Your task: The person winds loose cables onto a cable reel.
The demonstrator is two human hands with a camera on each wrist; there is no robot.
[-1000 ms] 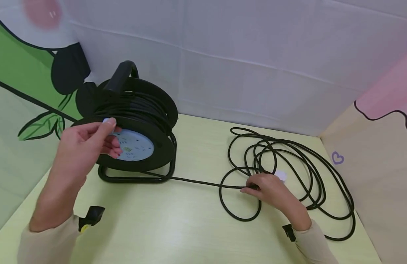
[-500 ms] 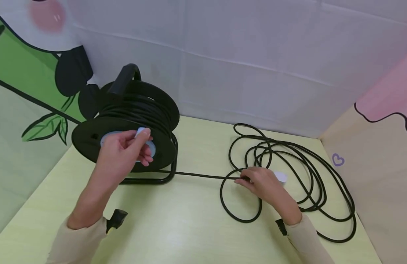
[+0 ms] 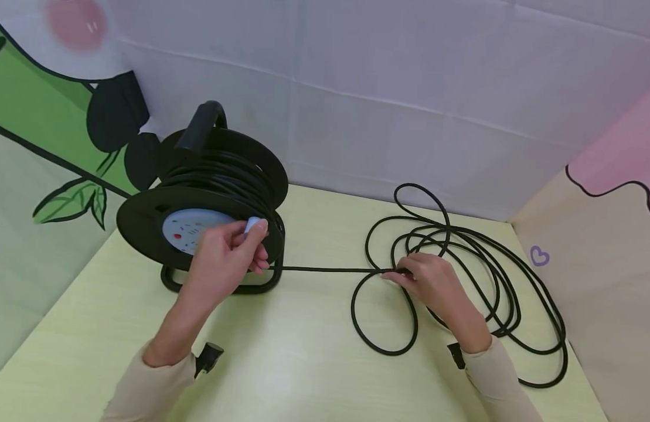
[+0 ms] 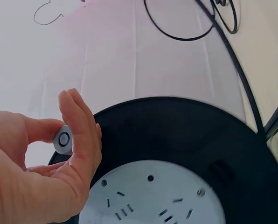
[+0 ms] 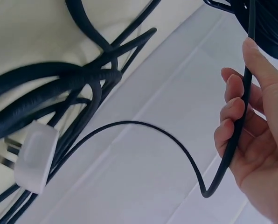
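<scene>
A black cable reel (image 3: 140,225) stands at the left in the head view, with cable wound on its drum and a pale blue socket panel (image 3: 179,231) on its near face. My left hand (image 3: 224,258) pinches the light blue-grey knob (image 3: 254,223) on that face, at its right side. From the low part of the reel a black cable (image 3: 330,269) runs nearly straight to my right hand (image 3: 435,281). In the right wrist view the fingers (image 5: 234,108) and thumb curl round this cable.
Loose cable loops (image 3: 352,310) spread over the pale table (image 3: 314,351) at the right. A white plug (image 5: 36,156) lies among them. The reel has a tubular stand (image 3: 256,289) and a top handle (image 3: 198,129). Printed cloth (image 3: 356,129) hangs behind.
My left hand has moved right across the reel's face with the knob. My right hand has shifted up, still gripping the cable, and one far loop has lifted.
</scene>
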